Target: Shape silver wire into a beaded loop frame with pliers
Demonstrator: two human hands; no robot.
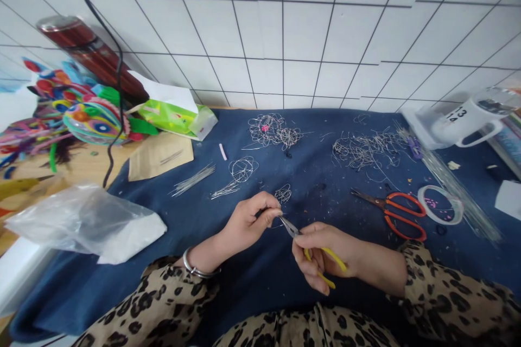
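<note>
Yellow-handled needle-nose pliers [290,227] are at the front centre of the navy cloth [252,276], their nose pointing up and left to the left fingertips.

At far left, a multicoloured stuffed ornament [95,122] sits on the wooden surface, with a tilted red flask [93,57] behind it and a black cable [119,73] hanging in front. A clear plastic bag [61,225] with something white in it lies nearer the person. Next come a green packet [166,116] and, before it, a piece of brown paper [160,154].

Straight wires [193,180] lie in a bundle on the cloth, then a short pale stick [222,152] and a loose wire coil [251,160]. The left hand [248,222], above a silver bangle [186,263], has thumb and forefinger together, pinching a thin wire [277,226] at the pliers' tip. Beyond it is a wire tangle [280,135].

The right hand [319,252] has its fingers wrapped round the pliers' handles. Further right are a larger wire tangle [358,150], scissors [386,204] with orange-red handles, a clear round dish [458,210] with pink beads, clear rods [459,190] and a white mug [468,119].
</note>
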